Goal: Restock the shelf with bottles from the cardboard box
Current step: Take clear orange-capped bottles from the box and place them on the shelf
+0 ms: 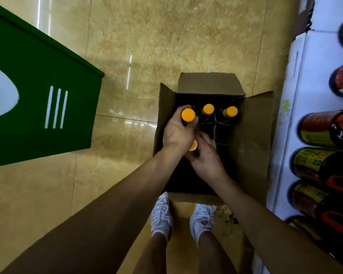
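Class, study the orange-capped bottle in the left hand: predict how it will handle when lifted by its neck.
The bottle looks dark and is likely full, so probably heavy for its size. The left hand grips only its neck, so it may swing or slip. If glass, it could chip against the other bottles in the cardboard box.

1. This is a shop aisle. To the right of the cardboard box (255,135) runs a white shelf (297,95) lined with rows of matching labelled bottles (323,127).
2. The box stands open on a glossy tiled floor (147,36) and holds orange-capped bottles (208,109) in card dividers, as packed stock.
3. To the left of the box is a green fixture panel (38,76) with white stripes.
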Action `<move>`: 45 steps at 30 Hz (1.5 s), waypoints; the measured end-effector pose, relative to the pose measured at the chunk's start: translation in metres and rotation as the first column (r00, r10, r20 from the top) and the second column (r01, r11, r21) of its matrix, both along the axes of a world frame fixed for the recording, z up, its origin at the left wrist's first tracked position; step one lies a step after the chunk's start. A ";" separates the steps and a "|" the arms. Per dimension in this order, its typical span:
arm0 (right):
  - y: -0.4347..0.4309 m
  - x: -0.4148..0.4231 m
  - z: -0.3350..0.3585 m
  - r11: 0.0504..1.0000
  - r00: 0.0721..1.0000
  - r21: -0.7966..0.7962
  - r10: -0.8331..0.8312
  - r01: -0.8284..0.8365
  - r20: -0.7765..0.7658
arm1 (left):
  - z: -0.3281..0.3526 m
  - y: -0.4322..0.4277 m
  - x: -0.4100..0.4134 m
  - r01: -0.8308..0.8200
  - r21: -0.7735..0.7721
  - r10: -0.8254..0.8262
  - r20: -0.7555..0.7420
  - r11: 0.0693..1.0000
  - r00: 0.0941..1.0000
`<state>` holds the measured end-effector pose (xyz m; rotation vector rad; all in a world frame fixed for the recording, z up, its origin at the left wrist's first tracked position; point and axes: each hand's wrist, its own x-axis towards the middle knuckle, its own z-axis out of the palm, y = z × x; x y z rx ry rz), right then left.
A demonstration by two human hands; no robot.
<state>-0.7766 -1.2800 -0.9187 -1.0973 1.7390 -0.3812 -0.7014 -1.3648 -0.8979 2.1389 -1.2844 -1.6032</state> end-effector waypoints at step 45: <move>0.080 -0.093 0.808 0.605 0.889 -0.791 -0.408 0.092 -0.209 | 0.775 0.032 -0.066 0.274 -0.877 -0.728 -0.117 0.395 0.676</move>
